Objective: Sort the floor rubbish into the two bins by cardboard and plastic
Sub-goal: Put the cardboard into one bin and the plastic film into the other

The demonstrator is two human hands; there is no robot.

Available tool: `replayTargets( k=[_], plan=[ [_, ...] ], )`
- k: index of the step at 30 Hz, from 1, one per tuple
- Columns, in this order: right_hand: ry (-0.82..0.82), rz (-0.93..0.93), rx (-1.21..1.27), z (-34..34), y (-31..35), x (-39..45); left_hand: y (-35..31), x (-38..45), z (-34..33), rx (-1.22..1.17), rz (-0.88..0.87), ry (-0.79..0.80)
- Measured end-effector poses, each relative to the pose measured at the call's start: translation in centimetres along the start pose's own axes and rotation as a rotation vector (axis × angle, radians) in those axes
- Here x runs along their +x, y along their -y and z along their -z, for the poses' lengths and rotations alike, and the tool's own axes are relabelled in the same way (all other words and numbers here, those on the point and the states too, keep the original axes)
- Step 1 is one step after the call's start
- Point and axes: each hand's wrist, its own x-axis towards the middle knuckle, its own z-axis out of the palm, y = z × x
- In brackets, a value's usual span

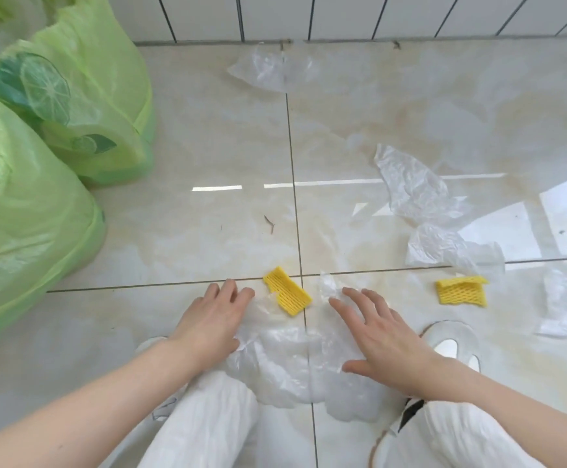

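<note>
So there's a big sheet of clear plastic film (295, 363) bunched on the tiled floor (208, 163) right between both hands. The left hand (209, 320) lies flat on its left edge, fingers spread and loose, not closed around anything. The right hand (381, 339) is the same deal on the right side, palm down, fingers splayed over the film, nothing pinched.

Just past the left fingertips sits a yellow foam net piece (287, 291), touching the film's far edge. A second yellow foam net (462, 290) lies off to the right of the right hand. Beyond that, more crumpled clear plastic (420, 187), and another scrap (272, 70) way up by the wall.

Far left of the left hand are the two bins with green liners: the nearer one (25, 231) has something brown, maybe cardboard, at its mouth, the farther one (83, 96) is behind it.
</note>
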Motion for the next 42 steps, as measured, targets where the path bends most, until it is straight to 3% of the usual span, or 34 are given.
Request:
replayTargets(
  k=[8,16,25,30,33,38,42],
  plan=[
    [-0.22,-0.058,-0.019,-1.2,-1.6,1.0,1.1,0.2,-1.4,-0.294,0.023,-0.052],
    [-0.255,-0.09,0.005,0.1,-2.7,2.9,2.3,1.6,-1.1,-0.414,0.053,-0.154],
    [-0.421,-0.147,0.351,3.2,-4.5,3.5,2.2,2.2,3.7,-0.519,0.175,-0.44],
    [-0.541,-0.204,0.43,4.1,-6.6,1.7,-0.6,1.2,6.5,-0.665,0.049,-0.45],
    [-0.539,-0.287,0.442,4.0,-8.0,0.3,-3.1,1.0,6.6,-0.666,-0.082,-0.358],
    [-0.513,-0.446,0.409,2.5,-10.3,-1.6,-7.8,1.4,3.3,-0.49,-0.276,-0.163],
    [-0.368,-0.546,0.271,0.4,-11.3,-2.1,-8.5,2.1,0.7,-0.246,-0.391,-0.172]
  ],
)
